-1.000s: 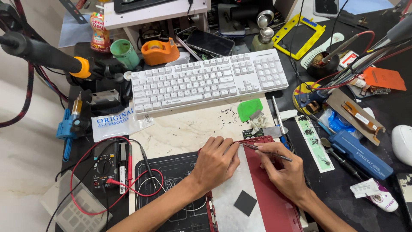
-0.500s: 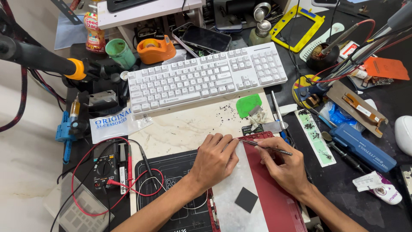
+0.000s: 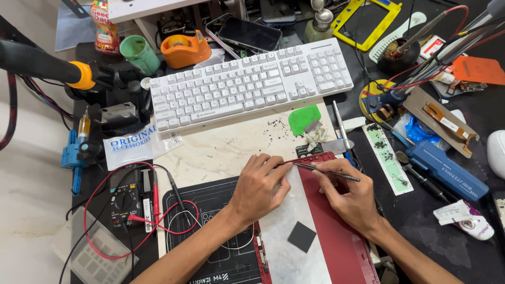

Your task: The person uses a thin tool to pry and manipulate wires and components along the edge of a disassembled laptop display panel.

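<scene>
The red device (image 3: 336,236) lies flat on the worktop (image 3: 221,150), its lower end cut off by the frame edge. The left hand (image 3: 259,186) presses curled fingers on its top edge, hiding that corner. The right hand (image 3: 350,197) pinches thin tweezers (image 3: 326,171), tip against the rim.

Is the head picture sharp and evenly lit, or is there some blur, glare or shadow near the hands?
Head view: sharp across the bench, keyboard keys crisp; light is soft and even; faint shadows lie under the left hand and right hand; slight glare shows on the dark phone screen; the edges bend a little, as with a wide lens.
</scene>
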